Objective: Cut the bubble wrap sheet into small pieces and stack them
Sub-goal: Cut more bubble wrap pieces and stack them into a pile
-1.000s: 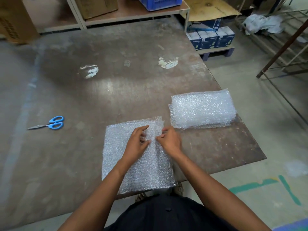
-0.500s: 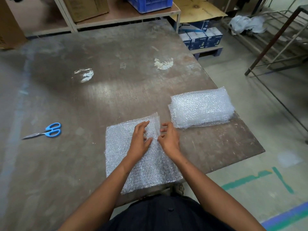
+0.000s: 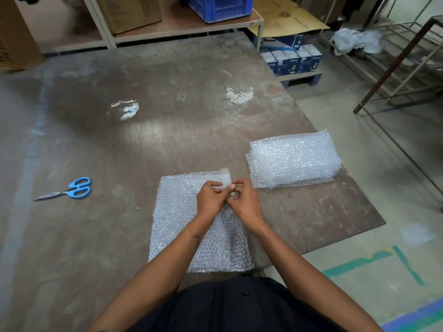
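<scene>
Both hands are meeting at the far right corner of the clear, dimpled bubble wrap sheet [image 3: 182, 221], which is lying flat at the near edge of the worn, scratched brown table [image 3: 167, 130]. The left hand [image 3: 208, 200] is curling its fingers narrowly and pinching the sheet's lifted corner, which is standing up in a small crumpled fold. The right hand [image 3: 243, 200] is pressing against the left, its fingers bent close together and gripping the same corner; how much of the film lies between its fingertips cannot be told. Just to the right, apart from the sheet, a thick rectangular stack of cut bubble wrap pieces [image 3: 293, 159] is resting near the table's right edge. Blue-handled metal scissors [image 3: 68, 190] are lying closed, well apart to the left.
</scene>
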### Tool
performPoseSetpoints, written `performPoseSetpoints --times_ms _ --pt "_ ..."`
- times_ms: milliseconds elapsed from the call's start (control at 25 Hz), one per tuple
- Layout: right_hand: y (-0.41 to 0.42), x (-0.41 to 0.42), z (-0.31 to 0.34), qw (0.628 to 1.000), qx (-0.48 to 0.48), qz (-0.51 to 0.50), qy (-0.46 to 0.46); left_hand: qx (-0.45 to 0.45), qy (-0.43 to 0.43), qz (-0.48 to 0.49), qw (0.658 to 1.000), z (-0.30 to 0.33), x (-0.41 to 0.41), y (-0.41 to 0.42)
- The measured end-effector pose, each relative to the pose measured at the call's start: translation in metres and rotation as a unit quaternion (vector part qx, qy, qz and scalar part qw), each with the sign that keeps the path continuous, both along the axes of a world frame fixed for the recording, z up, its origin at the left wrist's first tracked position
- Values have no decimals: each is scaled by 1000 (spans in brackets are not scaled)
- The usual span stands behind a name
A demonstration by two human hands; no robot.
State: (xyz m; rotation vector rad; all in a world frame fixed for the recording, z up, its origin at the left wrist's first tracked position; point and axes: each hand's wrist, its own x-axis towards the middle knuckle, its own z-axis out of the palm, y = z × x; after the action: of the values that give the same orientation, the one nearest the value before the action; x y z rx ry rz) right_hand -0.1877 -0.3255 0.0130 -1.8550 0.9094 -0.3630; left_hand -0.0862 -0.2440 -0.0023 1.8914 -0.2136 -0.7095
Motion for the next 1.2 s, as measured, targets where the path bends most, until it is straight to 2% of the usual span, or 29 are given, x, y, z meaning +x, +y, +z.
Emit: performPoseSetpoints --times_ms 120,360,440,560,640,840,960,1040,1200 --pt "0 -4 -4 1000 11 7 -26 -65 80 14 995 -5 1 3" --pt "4 -7 -4 999 12 37 -32 -76 104 -11 992 -3 3 4" --pt "3 -6 -3 997 -70 38 24 -85 104 7 991 -2 0 3" --pt "-5 -12 -1 969 -207 42 127 -81 90 40 992 -3 -6 1" --pt "-13 -16 -3 957 -238 51 156 -73 84 41 993 -3 -9 -1" --pt "-22 -4 1 954 -244 83 155 -76 72 65 992 1 -10 4" --pt "-29 5 2 984 -130 86 83 -38 12 112 993 1 -11 6" --pt "-35 6 -4 993 -83 65 48 -57 3 144 988 1 -13 7" --pt "-47 10 -7 992 -102 29 64 -95 -46 210 972 11 -9 14"
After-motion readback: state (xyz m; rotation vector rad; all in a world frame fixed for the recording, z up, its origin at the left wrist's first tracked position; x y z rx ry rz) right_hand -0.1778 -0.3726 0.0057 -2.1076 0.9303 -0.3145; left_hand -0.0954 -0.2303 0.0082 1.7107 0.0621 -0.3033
